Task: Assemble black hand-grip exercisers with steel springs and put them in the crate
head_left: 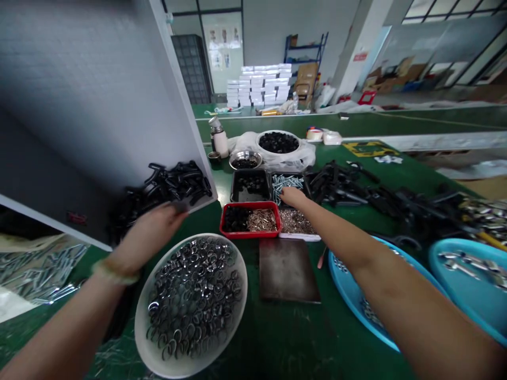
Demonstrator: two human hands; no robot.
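My left hand (152, 232) is closed, slightly blurred, in front of the grey bin's lip. A small dark piece (180, 206) shows at its fingers; its exact kind is unclear. Behind it, black curved plastic parts (178, 182) lie heaped in the grey bin (158, 95). My right hand (293, 197) reaches forward to a black tray of silver screws (285, 182), fingers pinched together at the screws' near edge. Whatever lies between those fingertips is hidden. Just nearer stand a red tray (249, 234) with black pieces and copper-coloured pins, and a tray of small brassy parts (297, 221).
A white basin (241, 311) of metal rings stands front left, beside a dark metal plate (289, 272). Blue basins (336, 279) of metal parts are at right. Black parts (340, 184) pile up behind my right arm. A thermos (218, 138) stands at the back.
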